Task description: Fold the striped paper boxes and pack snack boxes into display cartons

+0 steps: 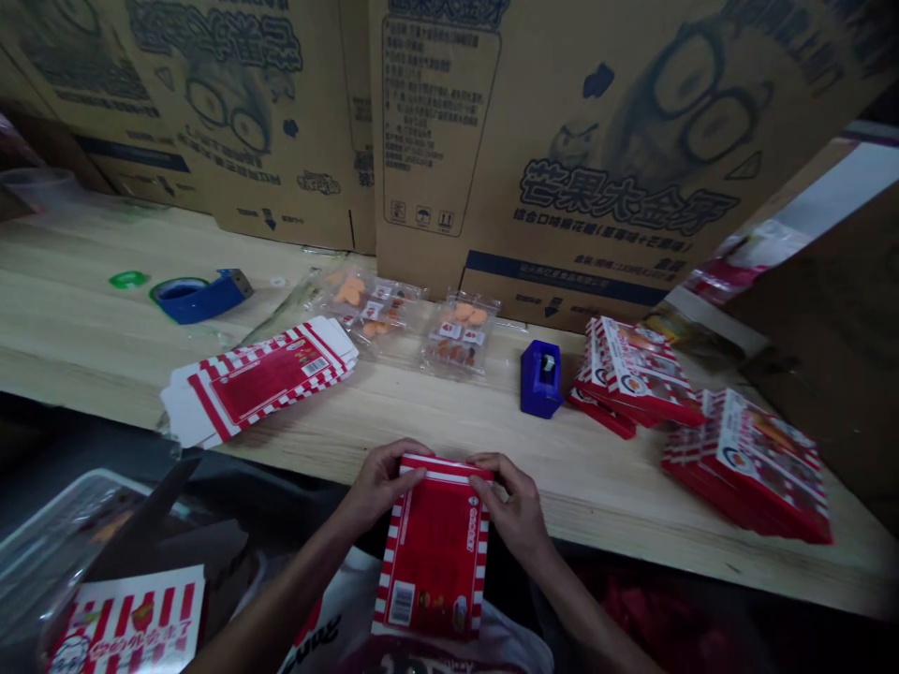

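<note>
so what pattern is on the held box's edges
The box has red and white stripes, best seen in the head view.

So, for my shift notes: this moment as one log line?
left hand | right hand | both on: red-striped cardboard carton | grip: top end

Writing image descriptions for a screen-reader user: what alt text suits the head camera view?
A person's left hand and right hand hold a red-and-white striped carton at the front edge of a pale wooden bench. On the bench lie stacked matching cartons, clear packs of orange snacks and a blue tape dispenser.

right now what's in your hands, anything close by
Left hand, right hand gripping top of red striped carton. Blue tape dispenser ahead on wooden bench.
</note>
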Available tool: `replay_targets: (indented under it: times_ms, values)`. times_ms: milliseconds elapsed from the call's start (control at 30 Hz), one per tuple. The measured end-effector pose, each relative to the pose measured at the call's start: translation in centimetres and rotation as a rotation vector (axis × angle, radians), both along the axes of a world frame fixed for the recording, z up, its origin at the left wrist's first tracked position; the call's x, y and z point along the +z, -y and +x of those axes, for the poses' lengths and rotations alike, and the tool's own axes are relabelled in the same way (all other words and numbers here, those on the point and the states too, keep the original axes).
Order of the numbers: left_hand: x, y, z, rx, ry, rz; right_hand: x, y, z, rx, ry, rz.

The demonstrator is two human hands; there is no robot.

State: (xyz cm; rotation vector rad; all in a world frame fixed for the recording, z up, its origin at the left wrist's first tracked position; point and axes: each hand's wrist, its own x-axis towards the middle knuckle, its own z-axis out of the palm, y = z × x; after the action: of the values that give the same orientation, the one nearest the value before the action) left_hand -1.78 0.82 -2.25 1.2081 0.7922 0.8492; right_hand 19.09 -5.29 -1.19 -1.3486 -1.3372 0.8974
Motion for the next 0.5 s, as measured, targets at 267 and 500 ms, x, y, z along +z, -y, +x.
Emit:
replay_targets:
  times_ms: [267,500]
  values:
    - [-1.5,0.3,1.2,0.202,-0.041,-0.032,-1.4,-1.1,1.6,-0.111,-0.115,-0.026]
    - [-0.9,-0.3,1.6,0.207,-0.109,0.013,-2.5,-8.1,10.9,-0.825,0.050,0.083]
